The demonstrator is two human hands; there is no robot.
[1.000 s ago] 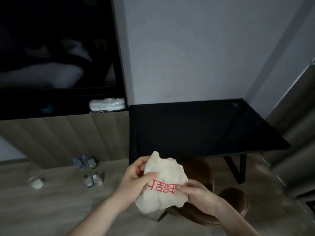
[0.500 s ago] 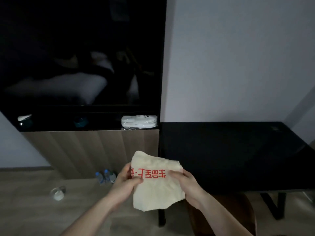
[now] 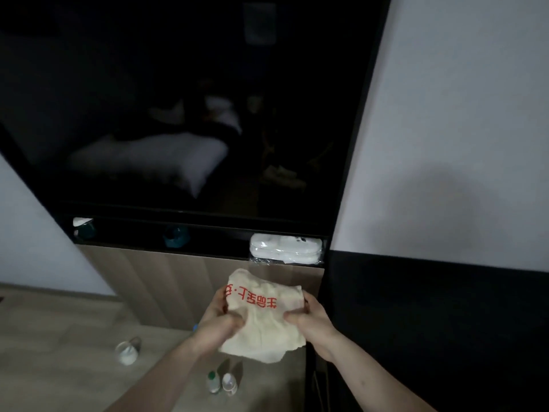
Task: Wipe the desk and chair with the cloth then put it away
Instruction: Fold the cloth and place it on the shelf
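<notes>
Cream cloth (image 3: pixel 261 319) with red print hangs bunched in mid-air between both hands, left hand (image 3: pixel 218 319) and right hand (image 3: pixel 312 319) each with its grip pinched on an edge, facing the wooden cabinet (image 3: pixel 166 281) left of the black bench (image 3: pixel 430 307); likely being folded, next stowing it.

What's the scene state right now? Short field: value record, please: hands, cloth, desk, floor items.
left hand: grips the cloth's left side
right hand: grips the cloth's right side
cloth: cream, red print, bunched, held in the air between both hands
desk: black top, at right, not touched by the cloth
shelf: dark niche under the screen, white wrapped packet at its right end
floor: wood; two small bottles below the cloth, a tipped jar to their left
chair: not in view
</notes>
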